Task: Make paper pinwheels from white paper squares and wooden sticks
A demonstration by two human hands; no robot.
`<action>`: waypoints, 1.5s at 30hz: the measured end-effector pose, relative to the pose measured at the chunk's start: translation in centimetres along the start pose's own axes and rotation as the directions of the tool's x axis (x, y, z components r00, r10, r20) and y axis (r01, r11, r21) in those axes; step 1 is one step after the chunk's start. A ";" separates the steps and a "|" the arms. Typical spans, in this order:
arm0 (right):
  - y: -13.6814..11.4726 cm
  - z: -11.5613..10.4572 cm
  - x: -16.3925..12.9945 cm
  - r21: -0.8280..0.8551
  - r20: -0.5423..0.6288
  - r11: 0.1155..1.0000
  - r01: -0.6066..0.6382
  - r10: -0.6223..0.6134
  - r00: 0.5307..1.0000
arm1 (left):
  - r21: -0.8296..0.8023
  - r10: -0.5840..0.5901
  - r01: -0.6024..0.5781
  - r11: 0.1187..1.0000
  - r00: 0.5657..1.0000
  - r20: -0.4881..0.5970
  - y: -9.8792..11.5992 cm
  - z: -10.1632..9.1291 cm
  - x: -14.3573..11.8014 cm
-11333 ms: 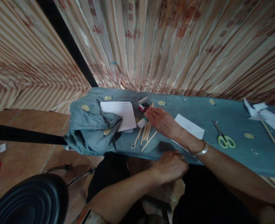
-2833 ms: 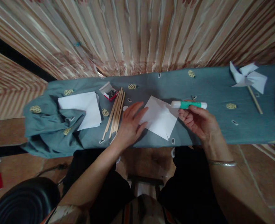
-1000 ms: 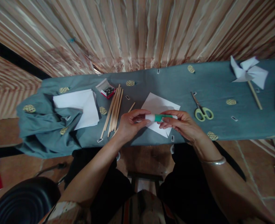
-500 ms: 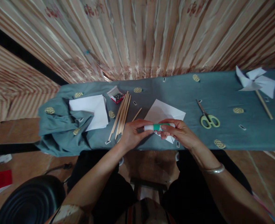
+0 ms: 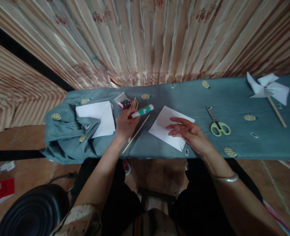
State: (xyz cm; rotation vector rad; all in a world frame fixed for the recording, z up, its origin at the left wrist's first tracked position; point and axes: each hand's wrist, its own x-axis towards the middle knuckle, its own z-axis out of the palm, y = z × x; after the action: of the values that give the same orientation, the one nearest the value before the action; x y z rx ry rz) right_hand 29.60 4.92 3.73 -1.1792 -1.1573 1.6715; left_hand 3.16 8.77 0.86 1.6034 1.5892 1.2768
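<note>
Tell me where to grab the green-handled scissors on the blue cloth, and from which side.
Take the scissors by the green loops at the near right end, coming from above on the person's side. They lie flat and closed, blades pointing away to the far left, nothing touching them.

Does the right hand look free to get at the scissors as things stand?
Probably yes. The right hand is open over the white sheet, holding nothing, and the scissors lie beside it on bare cloth with nothing between.
</note>
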 end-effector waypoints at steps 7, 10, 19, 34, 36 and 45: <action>0.2 -3.2 -1.2 -0.077 -0.140 0.996 0.038 -0.048 0.989 | 0.491 0.208 -0.249 0.835 0.969 0.137 -0.6 0.2 0.4; 0.6 -4.6 -1.9 -0.136 -0.183 0.987 0.081 -0.106 0.977 | 0.511 0.261 -0.311 0.801 0.950 0.170 0.1 0.1 -0.3; 2.3 -4.1 -3.7 -0.723 0.006 0.621 0.301 -0.431 0.903 | 0.124 0.448 -0.663 0.739 0.620 0.644 4.2 4.1 -6.1; 2.8 -3.8 -3.6 -0.709 0.067 0.645 0.284 -0.339 0.939 | 0.120 0.466 -0.649 0.751 0.650 0.600 3.8 5.8 -6.8; 2.8 -3.6 -3.5 -0.665 0.043 0.700 0.260 -0.311 0.949 | 0.098 0.441 -0.599 0.795 0.681 0.585 3.9 5.9 -6.8; 3.3 -2.5 -2.7 -0.615 -0.043 0.754 0.231 -0.324 0.945 | 0.054 0.395 -0.509 0.859 0.727 0.562 4.0 5.6 -7.5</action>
State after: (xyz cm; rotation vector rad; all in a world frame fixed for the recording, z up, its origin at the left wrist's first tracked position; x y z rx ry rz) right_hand 32.49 2.06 0.84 -1.3909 -1.7490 0.9805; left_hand 10.99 2.28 0.26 2.3393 1.0220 0.7637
